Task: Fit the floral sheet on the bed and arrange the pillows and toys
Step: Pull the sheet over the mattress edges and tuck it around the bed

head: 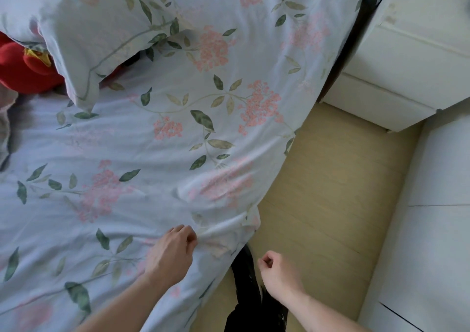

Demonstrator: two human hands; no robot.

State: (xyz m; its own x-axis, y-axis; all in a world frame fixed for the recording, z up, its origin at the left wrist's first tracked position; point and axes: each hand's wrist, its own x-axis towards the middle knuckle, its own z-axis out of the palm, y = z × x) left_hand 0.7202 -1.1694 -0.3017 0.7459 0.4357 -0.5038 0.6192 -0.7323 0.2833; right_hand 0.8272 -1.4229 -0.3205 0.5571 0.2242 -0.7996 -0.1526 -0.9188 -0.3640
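The pale blue floral sheet [157, 153] with pink flowers and green leaves covers the bed and hangs over its right edge. My left hand [171, 251] rests near that edge, its fingertips pinching a fold of the sheet. My right hand [276, 270] hovers over the floor beside the bed, its fingers curled shut with nothing in them. A pillow [84, 39] in the same floral cover lies at the upper left. A red plush toy [23, 67] is partly hidden under the pillow at the far left.
A white drawer cabinet [412, 59] stands at the bed's head on the right. White furniture [437, 242] lines the right side, leaving a narrow strip of wooden floor [330, 179]. My dark-clothed legs [251, 301] stand in that strip. Grey cloth [5, 128] lies at the left edge.
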